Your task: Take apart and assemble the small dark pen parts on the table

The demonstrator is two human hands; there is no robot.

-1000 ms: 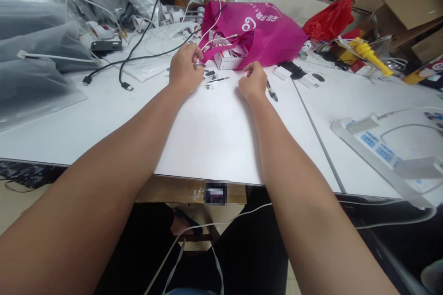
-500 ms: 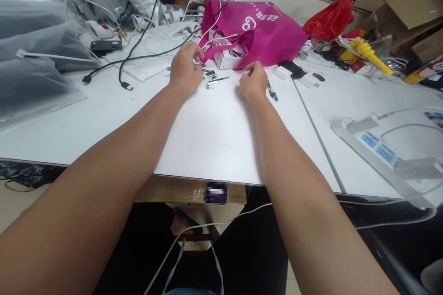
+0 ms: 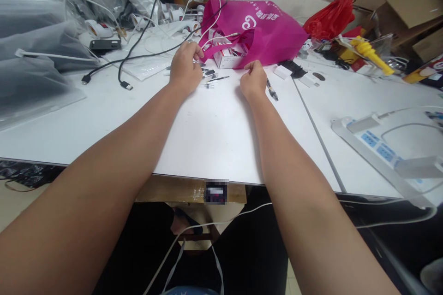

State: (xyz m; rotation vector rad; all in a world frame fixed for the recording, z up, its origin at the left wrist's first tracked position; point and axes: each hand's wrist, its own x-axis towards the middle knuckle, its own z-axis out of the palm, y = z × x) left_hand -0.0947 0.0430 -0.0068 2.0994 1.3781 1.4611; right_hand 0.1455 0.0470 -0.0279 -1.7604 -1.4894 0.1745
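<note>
My left hand is closed, its thumb and index fingertip brought together beside the handle of a pink bag. Whether it grips the handle or a small part is hidden. My right hand is curled shut in front of the bag's lower edge; its fingertips are too small to show what they hold. Just right of that wrist lies a pen with a clear barrel. Between the hands are a thin pen refill and several small dark and clear pen parts. In the bag's mouth sits an open white box.
Black USB cables and a small black device lie at the left, near grey plastic bags. A white power strip is at the right. Behind are a red plastic bag, a yellow tool and small white boxes.
</note>
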